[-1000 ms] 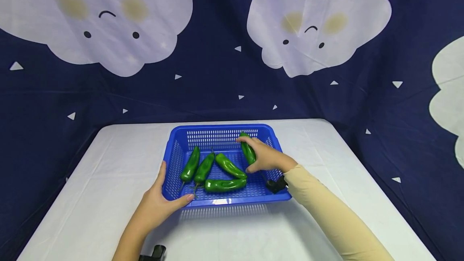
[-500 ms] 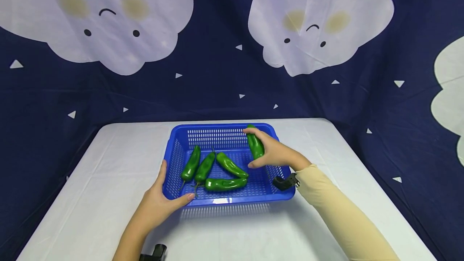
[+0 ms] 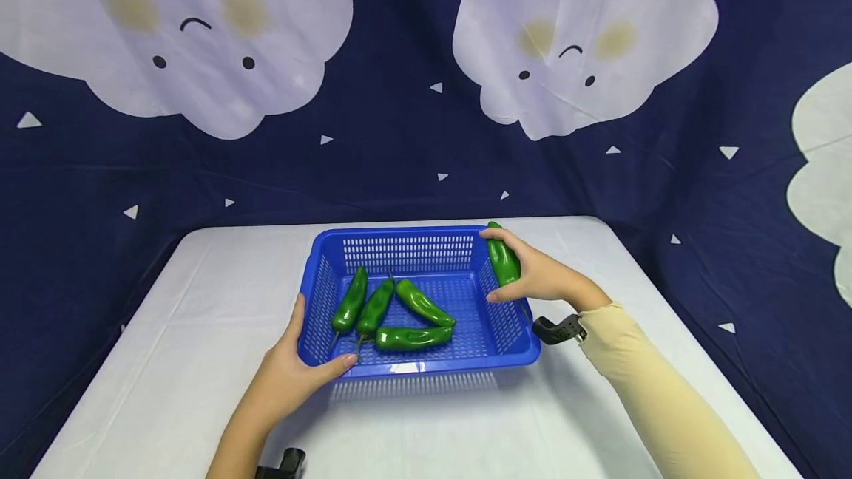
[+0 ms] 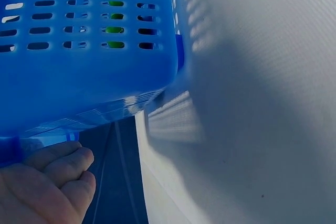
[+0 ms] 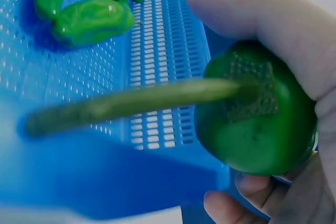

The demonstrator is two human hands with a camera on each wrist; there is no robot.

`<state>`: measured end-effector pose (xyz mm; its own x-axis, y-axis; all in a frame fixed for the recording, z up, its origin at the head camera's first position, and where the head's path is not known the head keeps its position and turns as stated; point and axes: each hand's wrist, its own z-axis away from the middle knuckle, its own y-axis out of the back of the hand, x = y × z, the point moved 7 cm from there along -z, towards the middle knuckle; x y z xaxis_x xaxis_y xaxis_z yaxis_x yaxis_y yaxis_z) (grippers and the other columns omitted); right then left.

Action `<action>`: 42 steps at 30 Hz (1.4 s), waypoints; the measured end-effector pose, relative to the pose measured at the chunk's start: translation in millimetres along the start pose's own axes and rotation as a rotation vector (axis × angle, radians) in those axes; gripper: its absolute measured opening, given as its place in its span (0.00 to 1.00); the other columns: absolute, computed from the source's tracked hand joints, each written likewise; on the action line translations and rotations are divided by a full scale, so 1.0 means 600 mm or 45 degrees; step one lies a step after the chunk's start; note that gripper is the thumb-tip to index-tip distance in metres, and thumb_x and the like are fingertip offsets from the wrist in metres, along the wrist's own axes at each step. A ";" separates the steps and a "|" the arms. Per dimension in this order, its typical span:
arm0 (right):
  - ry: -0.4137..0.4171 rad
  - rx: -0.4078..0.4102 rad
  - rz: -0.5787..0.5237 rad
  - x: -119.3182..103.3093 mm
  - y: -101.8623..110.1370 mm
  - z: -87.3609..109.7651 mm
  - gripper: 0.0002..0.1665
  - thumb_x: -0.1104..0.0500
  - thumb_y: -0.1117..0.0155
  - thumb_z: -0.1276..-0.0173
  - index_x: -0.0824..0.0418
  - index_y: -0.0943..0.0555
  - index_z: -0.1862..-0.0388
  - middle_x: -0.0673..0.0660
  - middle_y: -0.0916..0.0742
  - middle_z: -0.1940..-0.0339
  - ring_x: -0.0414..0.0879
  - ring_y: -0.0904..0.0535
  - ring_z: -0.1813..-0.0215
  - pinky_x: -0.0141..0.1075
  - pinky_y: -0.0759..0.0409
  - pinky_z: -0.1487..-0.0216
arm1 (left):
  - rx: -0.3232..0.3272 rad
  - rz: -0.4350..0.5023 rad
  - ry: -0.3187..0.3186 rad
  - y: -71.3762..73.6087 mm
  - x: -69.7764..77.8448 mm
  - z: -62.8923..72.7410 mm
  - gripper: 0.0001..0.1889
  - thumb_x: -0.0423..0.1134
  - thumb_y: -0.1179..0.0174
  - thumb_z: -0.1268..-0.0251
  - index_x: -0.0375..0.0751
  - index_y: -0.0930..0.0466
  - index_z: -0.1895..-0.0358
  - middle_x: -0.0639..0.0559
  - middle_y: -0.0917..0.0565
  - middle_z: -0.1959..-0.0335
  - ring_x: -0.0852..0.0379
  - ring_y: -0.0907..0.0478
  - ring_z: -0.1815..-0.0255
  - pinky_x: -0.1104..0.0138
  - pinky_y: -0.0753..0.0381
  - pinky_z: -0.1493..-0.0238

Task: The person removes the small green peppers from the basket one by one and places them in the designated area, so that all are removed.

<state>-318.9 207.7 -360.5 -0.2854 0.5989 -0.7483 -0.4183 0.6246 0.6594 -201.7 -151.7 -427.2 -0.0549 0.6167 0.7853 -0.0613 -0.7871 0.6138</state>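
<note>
In the head view, my right hand (image 3: 541, 273) grips a green pepper (image 3: 504, 261) over the right rim of a blue plastic basket (image 3: 459, 367). Seen from the right wrist, that pepper (image 5: 252, 140) sits between thumb and fingers, its long stem (image 5: 131, 100) pointing left across the basket wall. My left hand (image 3: 286, 375) holds the basket's near left corner, thumb on the front rim and fingers along the left side; its curled fingers (image 4: 68, 166) show under the rim in the left wrist view. Several more green peppers (image 3: 413, 339) lie inside on the left and middle of the basket floor.
The basket stands on a white-covered table (image 3: 166, 368). Behind it hangs a dark blue curtain (image 3: 393, 131) printed with clouds and triangles. Black straps with small mounts (image 3: 559, 329) are worn on both wrists.
The right hand has carried its pepper to the right, from inside the basket to over its right rim. The left hand and the other peppers stay where they were.
</note>
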 end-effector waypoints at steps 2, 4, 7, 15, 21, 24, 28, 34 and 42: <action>-0.013 0.003 -0.002 0.007 0.006 0.005 0.63 0.52 0.16 0.52 0.40 0.45 0.24 0.61 0.27 0.37 0.55 0.21 0.48 0.41 0.19 0.49 | -0.002 0.002 0.003 0.000 0.001 0.001 0.68 0.67 0.30 0.50 0.55 0.76 0.20 0.31 0.45 0.22 0.30 0.40 0.26 0.37 0.36 0.32; -0.021 0.006 -0.006 0.012 0.012 0.010 0.63 0.53 0.16 0.52 0.43 0.46 0.23 0.63 0.27 0.37 0.55 0.21 0.48 0.41 0.19 0.49 | -0.004 0.005 0.007 0.001 0.001 0.001 0.68 0.67 0.30 0.50 0.54 0.76 0.20 0.31 0.45 0.22 0.30 0.40 0.26 0.37 0.37 0.31; -0.034 0.015 -0.015 0.020 0.022 0.016 0.63 0.54 0.17 0.51 0.46 0.47 0.22 0.65 0.27 0.38 0.56 0.20 0.48 0.41 0.18 0.51 | -0.006 0.011 0.011 0.000 0.001 0.002 0.68 0.67 0.30 0.50 0.55 0.76 0.20 0.32 0.46 0.22 0.30 0.40 0.25 0.37 0.37 0.31; -0.104 0.074 0.024 0.058 0.055 0.034 0.64 0.51 0.17 0.52 0.39 0.47 0.23 0.65 0.29 0.39 0.54 0.24 0.53 0.41 0.21 0.55 | -0.009 0.013 0.010 -0.001 -0.001 0.001 0.68 0.67 0.30 0.50 0.57 0.77 0.20 0.32 0.46 0.21 0.30 0.40 0.25 0.37 0.37 0.31; -0.150 0.093 -0.003 0.092 0.075 0.046 0.63 0.52 0.18 0.50 0.40 0.47 0.22 0.66 0.32 0.37 0.55 0.26 0.52 0.41 0.21 0.56 | -0.003 0.024 -0.007 -0.001 -0.001 -0.001 0.68 0.66 0.29 0.50 0.57 0.77 0.20 0.33 0.47 0.21 0.31 0.41 0.25 0.37 0.38 0.31; -0.184 0.079 -0.031 0.110 0.082 0.053 0.62 0.52 0.19 0.48 0.38 0.48 0.22 0.66 0.35 0.34 0.56 0.26 0.51 0.41 0.21 0.56 | -0.003 0.025 -0.010 -0.001 0.001 0.000 0.68 0.66 0.29 0.50 0.57 0.77 0.20 0.33 0.47 0.21 0.31 0.41 0.25 0.37 0.38 0.30; -0.201 0.070 -0.045 0.129 0.090 0.058 0.62 0.52 0.19 0.47 0.39 0.48 0.22 0.65 0.36 0.32 0.56 0.27 0.50 0.41 0.21 0.56 | -0.004 0.032 -0.001 -0.001 0.001 0.000 0.68 0.66 0.29 0.50 0.56 0.76 0.20 0.33 0.47 0.21 0.31 0.41 0.24 0.38 0.38 0.30; -0.216 0.077 -0.045 0.166 0.090 0.062 0.61 0.54 0.20 0.47 0.42 0.48 0.21 0.67 0.37 0.31 0.57 0.29 0.48 0.40 0.23 0.54 | -0.001 0.014 0.006 0.000 0.001 0.000 0.68 0.66 0.29 0.50 0.56 0.76 0.20 0.33 0.47 0.21 0.30 0.41 0.25 0.37 0.37 0.31; -0.237 0.054 -0.097 0.209 0.063 0.065 0.62 0.55 0.20 0.47 0.46 0.49 0.21 0.69 0.38 0.31 0.56 0.29 0.49 0.39 0.23 0.55 | -0.003 0.004 0.015 -0.001 0.000 0.001 0.68 0.67 0.30 0.50 0.57 0.77 0.21 0.34 0.48 0.20 0.30 0.42 0.24 0.37 0.37 0.31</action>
<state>-336.6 325.8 -426.5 -0.0881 0.6290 -0.7724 -0.3949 0.6898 0.6068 -201.0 -151.1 -427.7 -0.0670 0.6146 0.7860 -0.0638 -0.7888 0.6114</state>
